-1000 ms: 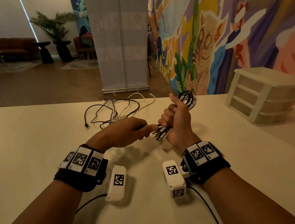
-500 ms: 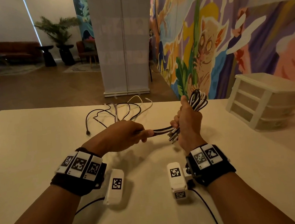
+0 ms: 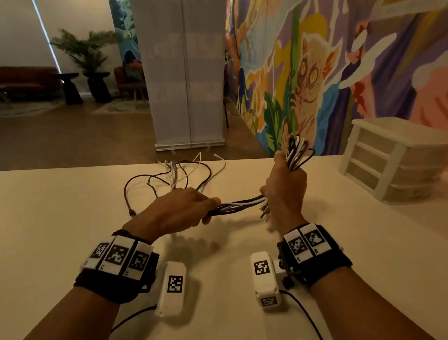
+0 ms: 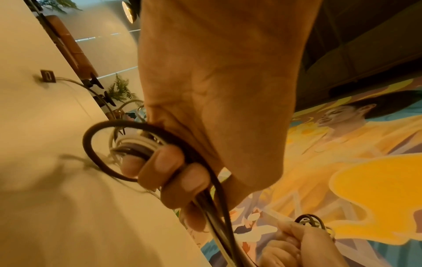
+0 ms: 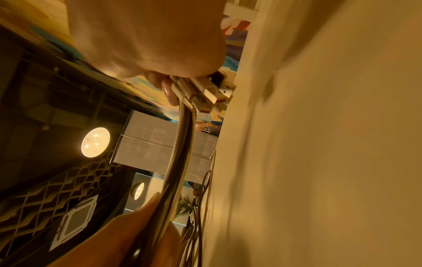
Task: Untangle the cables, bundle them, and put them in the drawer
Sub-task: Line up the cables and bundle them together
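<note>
My right hand (image 3: pixel 286 189) grips a folded bundle of black and white cables (image 3: pixel 296 150) upright above the table, its loops sticking out over the fist and several plugs (image 5: pixel 205 92) poking out below. A stretch of the same cables (image 3: pixel 239 205) runs level to my left hand (image 3: pixel 183 208), whose fingers (image 4: pixel 173 169) curl round the strands. Behind the left hand the loose, tangled tails (image 3: pixel 175 177) lie spread on the table. The white drawer unit (image 3: pixel 393 159) stands at the right, its drawers closed.
The cream table (image 3: pixel 47 224) reaches to a far edge just behind the tangled tails. A black plug (image 3: pixel 132 212) lies left of my left hand. A painted wall runs behind the drawer unit.
My hands have drawn apart: the left slid leftward along the cables, stretching a level length between the fists. The right hand with the bundle rose and shifted slightly right.
</note>
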{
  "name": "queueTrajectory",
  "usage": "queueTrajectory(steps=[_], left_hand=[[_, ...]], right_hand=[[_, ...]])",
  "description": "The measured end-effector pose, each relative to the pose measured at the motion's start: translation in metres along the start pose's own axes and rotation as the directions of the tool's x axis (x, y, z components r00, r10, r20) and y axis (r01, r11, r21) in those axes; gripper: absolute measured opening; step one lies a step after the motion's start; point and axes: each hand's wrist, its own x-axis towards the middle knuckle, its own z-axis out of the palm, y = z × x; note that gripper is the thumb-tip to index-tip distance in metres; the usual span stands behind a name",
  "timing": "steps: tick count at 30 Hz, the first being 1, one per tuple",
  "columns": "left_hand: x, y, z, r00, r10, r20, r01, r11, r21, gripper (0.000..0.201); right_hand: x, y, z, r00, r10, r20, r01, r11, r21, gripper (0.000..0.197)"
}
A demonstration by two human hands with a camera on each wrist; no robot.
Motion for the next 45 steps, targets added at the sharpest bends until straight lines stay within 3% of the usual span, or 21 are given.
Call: queueTrajectory(steps=[2,4,6,8,11,13,15,18,21,24,26,29,32,33,38,40,43,45], left_hand=[[-0.003,0.004,-0.002,0.999,0.050,0.016,-0.050,0.999,-0.004,0.055],[-0.006,0.009,-0.004,0.990,0.133,-0.042,-0.131,0.990,0.054,0.053],[-0.008,0.010,-0.008,0.972,0.210,-0.107,-0.203,0.976,0.074,0.052],[-0.012,0.012,-0.011,0.946,0.311,-0.095,-0.306,0.950,0.067,0.045],[-0.019,0.014,-0.016,0.909,0.412,-0.060,-0.414,0.910,-0.024,0.033],[-0.020,0.014,-0.019,0.893,0.435,-0.112,-0.446,0.888,-0.109,0.029],[-0.020,0.013,-0.020,0.885,0.428,-0.183,-0.457,0.873,-0.171,0.031],[-0.020,0.010,-0.018,0.878,0.389,-0.278,-0.458,0.850,-0.258,0.027],[-0.020,0.004,-0.016,0.873,0.367,-0.321,-0.457,0.846,-0.276,0.027],[-0.019,-0.004,-0.014,0.877,0.331,-0.348,-0.440,0.843,-0.309,0.030],[-0.019,-0.006,-0.013,0.874,0.324,-0.362,-0.437,0.850,-0.295,0.026],[-0.017,-0.008,-0.014,0.878,0.283,-0.385,-0.397,0.881,-0.258,0.024],[-0.014,-0.011,-0.016,0.889,0.191,-0.416,-0.311,0.919,-0.241,0.047],[-0.014,-0.012,-0.018,0.897,0.178,-0.404,-0.295,0.922,-0.251,0.049],[-0.011,-0.015,-0.046,0.970,0.202,-0.134,-0.238,0.904,-0.355,0.047],[-0.009,-0.014,-0.069,0.969,0.237,-0.065,-0.246,0.921,-0.302,0.050],[-0.003,0.005,-0.089,0.963,0.263,-0.065,-0.266,0.963,-0.041,0.031],[0.006,0.016,-0.082,0.966,0.240,-0.093,-0.239,0.971,0.020,0.037]], right_hand=[[0.001,0.002,-0.002,0.998,-0.061,-0.012,0.060,0.995,-0.075,0.037],[0.005,0.006,-0.003,0.986,-0.168,0.005,0.166,0.965,-0.203,0.041],[0.008,0.008,-0.004,0.963,-0.259,0.072,0.268,0.912,-0.311,0.045],[0.005,0.006,-0.006,0.939,-0.304,0.164,0.344,0.858,-0.382,0.046],[-0.002,0.008,-0.006,0.916,-0.236,0.323,0.365,0.823,-0.435,0.063],[-0.010,0.008,-0.002,0.877,-0.055,0.478,0.296,0.844,-0.447,0.077],[-0.022,0.006,0.004,0.740,0.120,0.662,0.149,0.930,-0.335,0.080],[-0.036,0.002,0.007,0.549,0.181,0.816,-0.127,0.983,-0.132,0.086],[-0.047,0.009,0.009,0.399,0.264,0.878,-0.309,0.940,-0.143,0.092],[-0.047,0.021,0.010,0.308,0.341,0.888,-0.327,0.915,-0.238,0.085],[-0.047,0.023,0.007,0.242,0.393,0.887,-0.374,0.882,-0.288,0.064],[-0.046,0.023,0.003,0.097,0.430,0.898,-0.450,0.823,-0.346,0.012],[-0.042,0.031,0.001,-0.045,0.441,0.896,-0.572,0.724,-0.385,0.025],[-0.041,0.033,0.001,-0.071,0.434,0.898,-0.622,0.685,-0.380,0.030],[-0.033,0.035,-0.001,-0.110,0.391,0.914,-0.782,0.534,-0.323,0.028],[-0.030,0.034,-0.001,-0.106,0.376,0.921,-0.800,0.517,-0.303,0.029],[-0.028,0.033,0.005,-0.020,0.330,0.944,-0.807,0.551,-0.210,0.027],[-0.025,0.030,0.004,0.035,0.265,0.964,-0.817,0.563,-0.125,0.025]])
